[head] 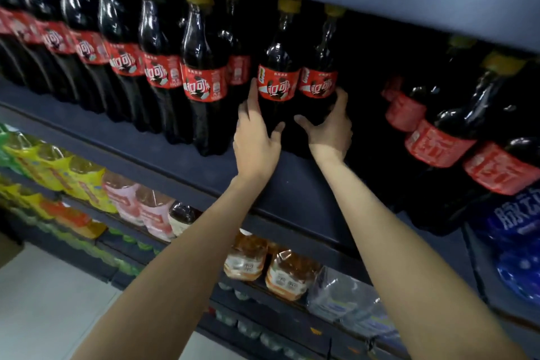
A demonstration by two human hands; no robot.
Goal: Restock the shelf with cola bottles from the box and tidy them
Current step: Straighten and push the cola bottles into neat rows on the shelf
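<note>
The left hand (pixel 255 131) grips one cola bottle (pixel 277 79), fingers curled round its 9 o'clock side, thumb at its front. The right hand (pixel 331 126) grips a second bottle (pixel 318 82) just beside it at 3 o'clock, fingers wrapped round the far side. Both bottles stand upright on the shelf (pixel 292 184), touching, dark with red labels and yellow caps. A full bottle row (pixel 122 47) runs toward 10 o'clock.
</note>
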